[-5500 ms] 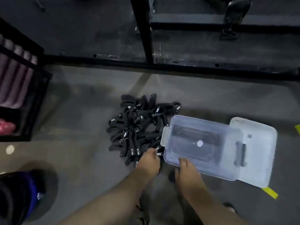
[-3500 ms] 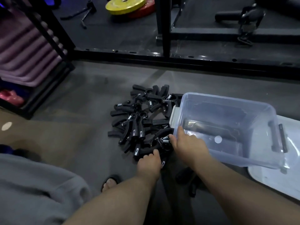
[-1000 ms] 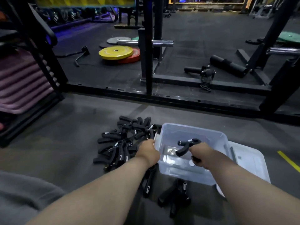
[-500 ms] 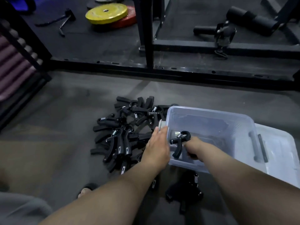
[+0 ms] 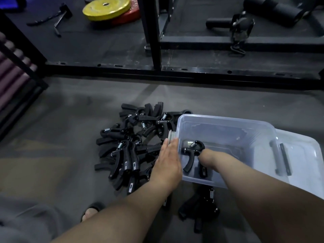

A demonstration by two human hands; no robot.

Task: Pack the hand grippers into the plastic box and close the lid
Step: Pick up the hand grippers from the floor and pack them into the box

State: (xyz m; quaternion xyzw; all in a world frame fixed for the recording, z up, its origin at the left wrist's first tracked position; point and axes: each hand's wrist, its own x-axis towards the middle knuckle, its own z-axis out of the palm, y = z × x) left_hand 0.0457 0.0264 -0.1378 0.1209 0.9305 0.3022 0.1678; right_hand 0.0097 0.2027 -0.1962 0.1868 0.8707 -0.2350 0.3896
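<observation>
A clear plastic box point(image 5: 226, 120) stands open on the grey floor. Its lid point(image 5: 305, 163) lies flat to the right of it. My right hand point(image 5: 209, 159) reaches down inside the box and holds a black hand gripper point(image 5: 192, 155) near the bottom. My left hand point(image 5: 168, 163) lies flat with straight fingers against the box's left wall. A pile of several black hand grippers point(image 5: 133, 142) lies on the floor left of the box. Two more grippers point(image 5: 201, 209) lie in front of the box, between my arms.
A black rack frame point(image 5: 175, 71) with an upright post runs across the floor behind the pile. Yellow and red weight plates point(image 5: 108, 9) lie at the back. A shelf of pink mats point(image 5: 10, 67) stands at the left. My sandalled foot point(image 5: 92, 210) shows at the bottom.
My right hand has lowered the gripper from above the box rim down into the box. My left hand has moved from the pile's edge to the box's left wall.
</observation>
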